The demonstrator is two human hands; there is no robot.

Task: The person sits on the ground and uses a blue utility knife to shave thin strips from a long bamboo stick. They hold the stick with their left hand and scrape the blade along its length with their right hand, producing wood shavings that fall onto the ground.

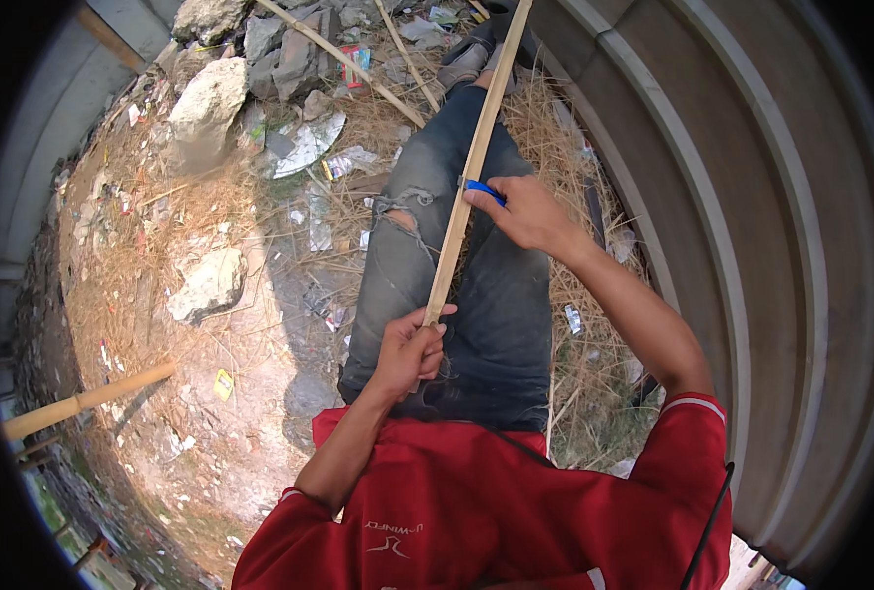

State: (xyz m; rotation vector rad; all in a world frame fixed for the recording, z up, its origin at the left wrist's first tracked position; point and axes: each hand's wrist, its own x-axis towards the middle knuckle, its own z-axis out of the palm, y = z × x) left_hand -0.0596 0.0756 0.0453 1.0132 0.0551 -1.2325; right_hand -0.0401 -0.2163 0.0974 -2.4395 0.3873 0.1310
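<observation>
Left hand over upper jeans, thumb and fingers pinching near end of wooden strip. Strip slants lengthwise above jeans. Right hand over lower jeans, fingers curled round blue tool touching strip. Pale rock beyond jeans, leftward.

What appears to be a rough outdoor yard is shown by the bare ground, which is strewn with dry straw, scattered litter and pale rocks. Its right edge is bounded by a tall ribbed wall, and its upper left corner by a grey panel. The left part is lit by sunlight, and a bamboo pole is seen there.
</observation>
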